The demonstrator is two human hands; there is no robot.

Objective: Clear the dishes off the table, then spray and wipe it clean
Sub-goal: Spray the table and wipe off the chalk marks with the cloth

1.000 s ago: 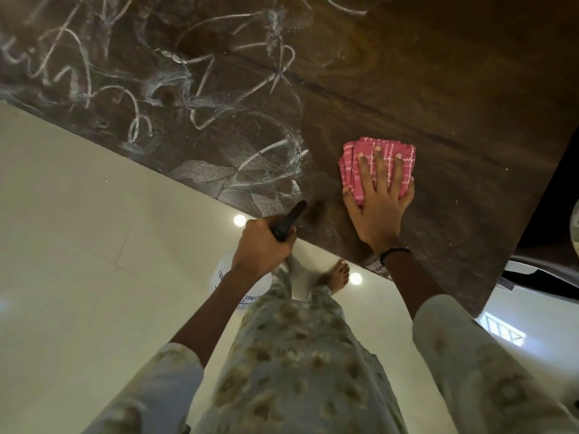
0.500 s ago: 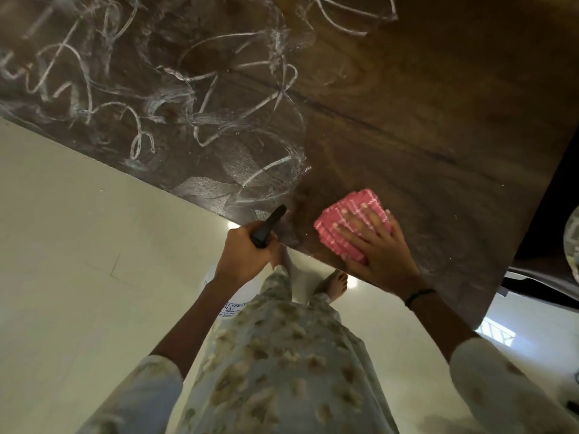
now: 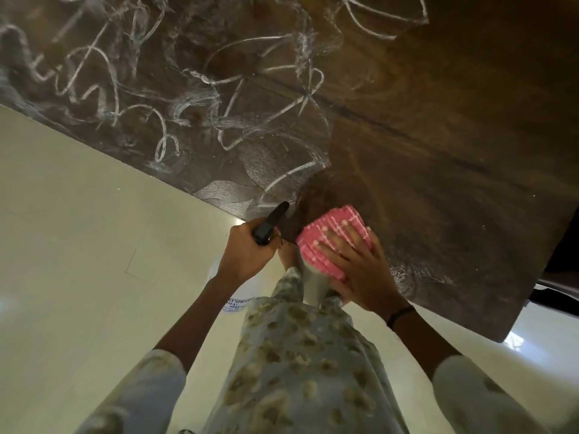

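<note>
head view: right hand [image 3: 360, 270] slid pink cloth [image 3: 329, 239] toward table [image 3: 438, 136] edge.

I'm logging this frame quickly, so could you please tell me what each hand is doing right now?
Left hand: gripping the spray bottle by its black head.
Right hand: open, fingers flat, pressing the pink cloth on the table.

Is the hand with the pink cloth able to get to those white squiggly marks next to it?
Probably yes. The right hand presses the pink cloth flat beside the nearest white marks, with only bare table between.
</note>
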